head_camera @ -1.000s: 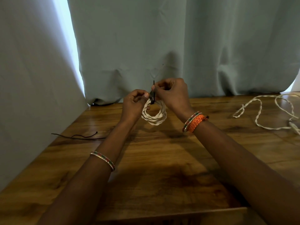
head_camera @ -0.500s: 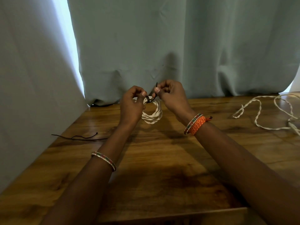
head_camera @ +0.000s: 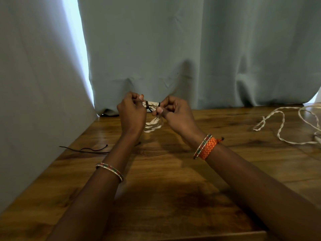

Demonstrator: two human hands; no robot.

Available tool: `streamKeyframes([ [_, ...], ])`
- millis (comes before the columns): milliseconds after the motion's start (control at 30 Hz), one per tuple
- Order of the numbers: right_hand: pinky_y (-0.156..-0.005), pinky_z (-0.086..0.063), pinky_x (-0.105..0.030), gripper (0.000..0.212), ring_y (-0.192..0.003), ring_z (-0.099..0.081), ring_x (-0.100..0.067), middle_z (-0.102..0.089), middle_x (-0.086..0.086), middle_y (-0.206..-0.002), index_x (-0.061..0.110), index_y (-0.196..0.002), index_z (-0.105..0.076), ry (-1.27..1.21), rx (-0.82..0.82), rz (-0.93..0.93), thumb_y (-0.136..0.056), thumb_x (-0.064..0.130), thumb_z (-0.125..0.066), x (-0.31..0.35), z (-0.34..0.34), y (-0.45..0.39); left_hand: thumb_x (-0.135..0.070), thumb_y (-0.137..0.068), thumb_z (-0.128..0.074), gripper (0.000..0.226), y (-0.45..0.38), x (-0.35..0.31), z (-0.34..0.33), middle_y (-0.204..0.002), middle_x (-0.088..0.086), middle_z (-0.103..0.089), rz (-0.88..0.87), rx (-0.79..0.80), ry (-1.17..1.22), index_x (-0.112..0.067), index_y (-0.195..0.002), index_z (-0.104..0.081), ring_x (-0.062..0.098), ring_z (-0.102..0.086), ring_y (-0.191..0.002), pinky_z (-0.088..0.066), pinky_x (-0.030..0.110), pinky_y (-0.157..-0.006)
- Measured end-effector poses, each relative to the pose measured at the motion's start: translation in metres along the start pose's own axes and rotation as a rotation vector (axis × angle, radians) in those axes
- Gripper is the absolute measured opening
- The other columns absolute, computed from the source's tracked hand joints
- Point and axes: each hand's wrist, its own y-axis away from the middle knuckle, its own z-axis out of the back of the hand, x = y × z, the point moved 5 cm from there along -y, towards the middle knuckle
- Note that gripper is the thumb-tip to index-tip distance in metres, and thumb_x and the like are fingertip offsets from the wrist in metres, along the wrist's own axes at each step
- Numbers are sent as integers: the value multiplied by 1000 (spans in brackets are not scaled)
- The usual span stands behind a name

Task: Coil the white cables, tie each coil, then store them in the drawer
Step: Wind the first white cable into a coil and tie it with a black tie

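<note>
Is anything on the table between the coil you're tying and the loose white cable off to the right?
Nothing visible. The coil is held up by the left hand and right hand; bare table runs across to the loose cable.

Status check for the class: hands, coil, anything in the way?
Left hand and right hand each pinch an end of the dark tie. White cable coil held above the table. Second white cable uncoiled at right. Nothing blocking.

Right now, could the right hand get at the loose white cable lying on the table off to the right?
Probably yes, but not yet. Bare table lies between the right hand and the loose cable, with nothing in the way. The hand is busy, though, pinching the dark tie on the coil.
</note>
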Motion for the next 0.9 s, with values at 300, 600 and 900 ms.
streamKeyframes([
  [300, -71, -52, -34, 23, -74, -63, -13, -66, -3, -74, 15, -74, -53, -53, -22, -15, -90, -1, -55, -7, -6, 5, -11, -94, -49, 12, 2, -4, -1, -67, 8, -55, -76, 52, -73, -9, -83, -51, 5, -45, -52, -27, 14, -47],
  [600, -59, -47, -15, 19, -71, -63, -13, -63, -1, -72, 13, -75, -52, 20, -31, 66, -88, 1, -57, -7, -17, 12, -12, -94, -48, 14, -1, 4, 2, -76, 5, -55, 47, -23, -35, -3, -88, -57, 20, -51, -70, -29, 22, -56],
  [900, -68, -50, -17, 12, -80, -67, -8, -69, -5, -79, 11, -81, -58, -9, 7, 197, -88, 2, -60, -8, -7, 1, -16, -90, -41, 16, -4, 12, 0, -78, 14, -66, -92, 25, -86, -6, -88, -53, 30, -62, -71, -50, 42, -59],
])
